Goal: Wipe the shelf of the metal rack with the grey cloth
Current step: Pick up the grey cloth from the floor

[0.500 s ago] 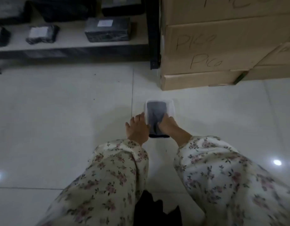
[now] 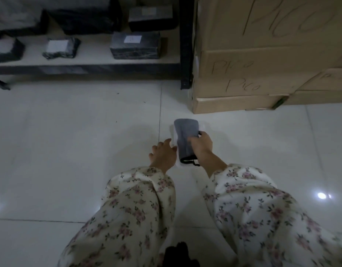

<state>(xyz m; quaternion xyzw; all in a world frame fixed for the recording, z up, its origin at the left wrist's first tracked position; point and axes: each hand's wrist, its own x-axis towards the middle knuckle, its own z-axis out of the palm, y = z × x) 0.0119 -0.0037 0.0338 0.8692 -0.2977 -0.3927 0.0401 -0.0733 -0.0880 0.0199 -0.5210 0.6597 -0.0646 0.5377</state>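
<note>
A folded grey cloth (image 2: 183, 137) is lifted partly out of a clear plastic container (image 2: 173, 140) that lies on the white tiled floor. My right hand (image 2: 202, 146) is closed on the cloth's right side. My left hand (image 2: 163, 155) rests against the container's left edge with its fingers spread. The metal rack's low shelf (image 2: 101, 61) runs across the upper left, with a black upright post (image 2: 185, 45) at its right end.
Several dark wrapped parcels (image 2: 135, 45) sit on the shelf. Stacked cardboard boxes (image 2: 262, 54) marked "Pico" stand on the floor to the right of the rack. White floor tiles (image 2: 70, 141) spread around my hands.
My right hand has raised the grey cloth up from the container, and the view has moved closer to the rack. My left hand stays beside the container.
</note>
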